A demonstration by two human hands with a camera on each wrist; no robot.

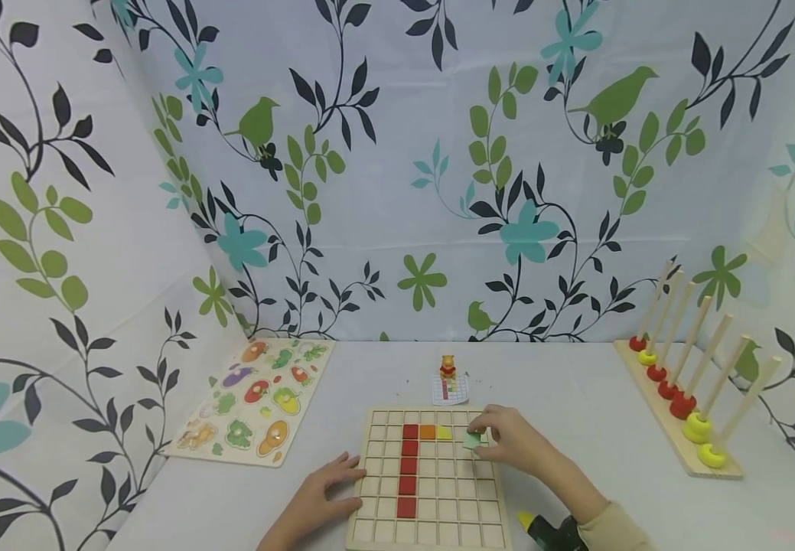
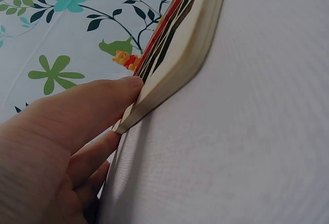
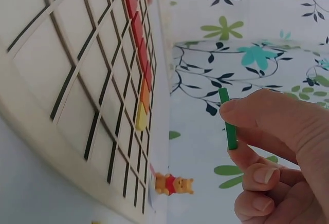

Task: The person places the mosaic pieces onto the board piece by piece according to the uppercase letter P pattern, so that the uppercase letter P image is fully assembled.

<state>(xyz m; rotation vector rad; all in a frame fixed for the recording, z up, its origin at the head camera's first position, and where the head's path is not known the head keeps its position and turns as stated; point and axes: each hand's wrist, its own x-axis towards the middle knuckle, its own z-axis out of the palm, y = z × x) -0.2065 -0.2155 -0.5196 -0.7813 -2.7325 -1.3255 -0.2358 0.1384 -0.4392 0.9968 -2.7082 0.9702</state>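
Observation:
My right hand pinches a small green square tile over the upper right cells of a wooden grid board. In the right wrist view the tile stands edge-on between thumb and fingers, apart from the board. Red tiles run down one column of the grid, with an orange tile and a yellow tile beside the topmost red one. With fingers spread, my left hand rests against the board's left edge. Its thumb touches the rim in the left wrist view.
Behind the board stand a small bear figure and a printed grid card. A vegetable puzzle board lies at left. At right is a peg stand with red and yellow rings. A black object with a yellow tip lies near my right forearm.

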